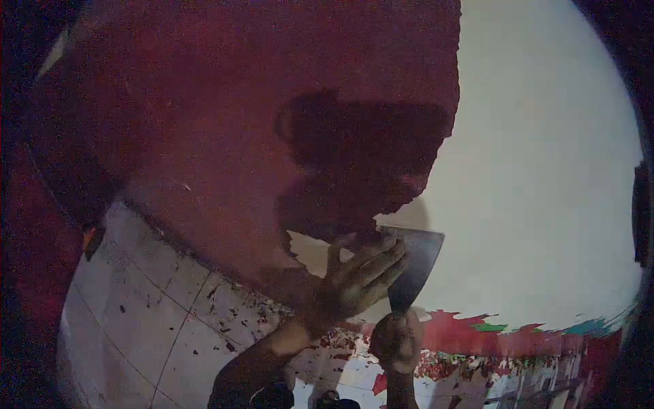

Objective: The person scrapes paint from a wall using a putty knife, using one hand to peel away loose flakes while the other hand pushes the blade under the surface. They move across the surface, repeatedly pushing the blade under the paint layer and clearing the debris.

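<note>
A wall is being scraped clean of its red paint. A wide metal scraper [413,262] is held against the wall, right at the edge where the red paint [225,123] meets the bare white part [538,170]. The scraper's handle is gripped in the right hand [397,339], which is closed tight around it low down. The left hand [361,276] is laid flat over the blade, with its fingers spread a little and pressed on the metal.

The right side of the wall is already bare and white. The left side and the top are covered in dark red, so much of the wall is left to be done. A small pale patch [310,252] is seen just left of the hands, where the red has come off. Along the bottom of the wall, a ragged strip of red and green paint [490,334] is left too.

The tiled floor [157,307] below is littered with many small paint flakes [238,320]. A shadow of the person's head is cast on the red paint.
</note>
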### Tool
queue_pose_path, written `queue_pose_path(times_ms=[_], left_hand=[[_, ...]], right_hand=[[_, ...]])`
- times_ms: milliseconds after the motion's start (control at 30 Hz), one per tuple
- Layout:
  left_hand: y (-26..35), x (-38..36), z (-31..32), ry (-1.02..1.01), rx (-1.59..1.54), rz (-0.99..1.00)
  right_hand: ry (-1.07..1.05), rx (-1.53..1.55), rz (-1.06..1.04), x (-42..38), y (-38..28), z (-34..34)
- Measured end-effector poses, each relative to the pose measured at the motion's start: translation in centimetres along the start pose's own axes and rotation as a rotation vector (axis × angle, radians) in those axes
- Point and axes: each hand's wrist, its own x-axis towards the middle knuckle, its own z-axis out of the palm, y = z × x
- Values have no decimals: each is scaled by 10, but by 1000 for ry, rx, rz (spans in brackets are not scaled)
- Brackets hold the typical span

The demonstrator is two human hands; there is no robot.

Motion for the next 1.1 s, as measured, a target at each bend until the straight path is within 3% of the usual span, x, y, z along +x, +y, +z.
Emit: queue_pose_path(times_ms=[133,233,333,400,467,567,700,800,1100], left_hand=[[2,4,-2,73,-27,-44],[-6,11,2,86,10,-7],[-3,20,-2,69,-30,-57],[0,22,-5,39,-56,-73],[8,6,-1,-23,-56,-56],[-2,20,5,135,-93,-38],[4,21,2,101,-93,-41],[6,22,-5,46,-77,-46],[9,22,-7,-66,-41,-90]], right_hand=[[-59,-58,32,1,-20,21],[-132,-33,-106,-1,-10,7],[-74,-71,-66,9,-36,31],[130,158,158,-3,-23,5],[-57,-136,-92,-11,-18,4],[-101,-212,-156,2,-26,7],[-27,-89,28,-8,-23,0],[-71,-192,-44,-5,-38,11],[-53,-136,0,-5,-41,7]])
